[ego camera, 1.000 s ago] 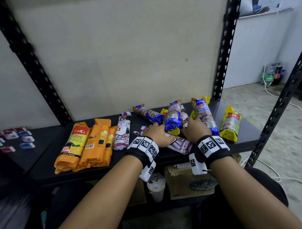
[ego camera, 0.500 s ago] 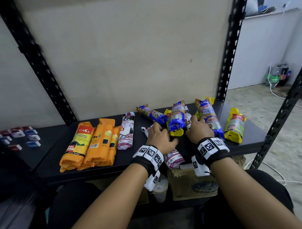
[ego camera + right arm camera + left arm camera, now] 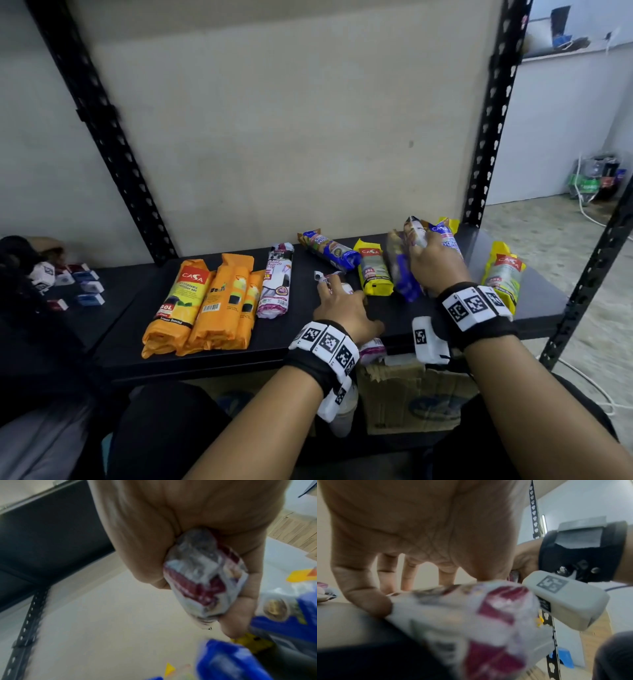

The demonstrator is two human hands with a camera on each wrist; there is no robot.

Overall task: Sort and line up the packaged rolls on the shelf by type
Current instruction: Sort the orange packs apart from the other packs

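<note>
Packaged rolls lie on a black shelf (image 3: pixel 137 335). At the left sit orange rolls (image 3: pixel 205 301) with a white and maroon roll (image 3: pixel 277 281) beside them. My left hand (image 3: pixel 339 301) lies over another white and maroon roll (image 3: pixel 488 615), with fingers and thumb on either side of it. That roll's near end (image 3: pixel 373 351) sticks past the shelf's front edge. My right hand (image 3: pixel 419 246) grips a third white and maroon roll (image 3: pixel 202 585), lifted above the pile. Blue rolls (image 3: pixel 329 248) and yellow rolls (image 3: pixel 373 274) lie mixed around it.
Another yellow roll (image 3: pixel 503 274) lies at the shelf's right end. Black perforated uprights (image 3: pixel 489 120) frame the shelf. A cardboard box (image 3: pixel 411 394) stands below the shelf. Small boxes (image 3: pixel 82 284) sit on the lower surface to the left.
My right hand has lifted a white and maroon roll out from among the blue rolls. My left hand has drawn its roll towards the front edge.
</note>
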